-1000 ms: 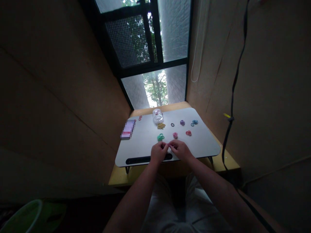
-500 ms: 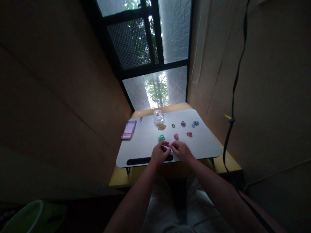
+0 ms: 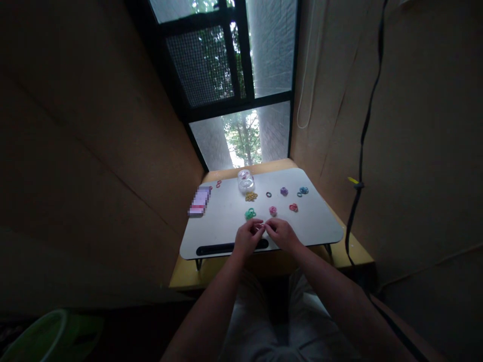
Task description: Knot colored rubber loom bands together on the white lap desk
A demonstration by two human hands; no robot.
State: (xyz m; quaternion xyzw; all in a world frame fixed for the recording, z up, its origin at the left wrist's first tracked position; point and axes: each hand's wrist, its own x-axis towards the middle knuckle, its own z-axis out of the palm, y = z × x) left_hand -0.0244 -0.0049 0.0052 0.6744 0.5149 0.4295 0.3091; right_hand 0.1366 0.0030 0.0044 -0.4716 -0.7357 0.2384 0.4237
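My left hand and my right hand meet over the front of a white lap table. Both have fingers pinched around something small and pinkish, too small to make out. Just beyond them lie a green pile of bands and a pink pile. Farther right is a red pile. Behind these sit a yellow pile, a dark ring, a purple pile and a blue pile.
A clear jar stands near the back edge. On the left lies a blurred phone, with small red rings behind it. A black cord hangs at right; a green basin sits lower left.
My fingertips have shifted slightly around the small pinkish item. The piles on the table have not moved.
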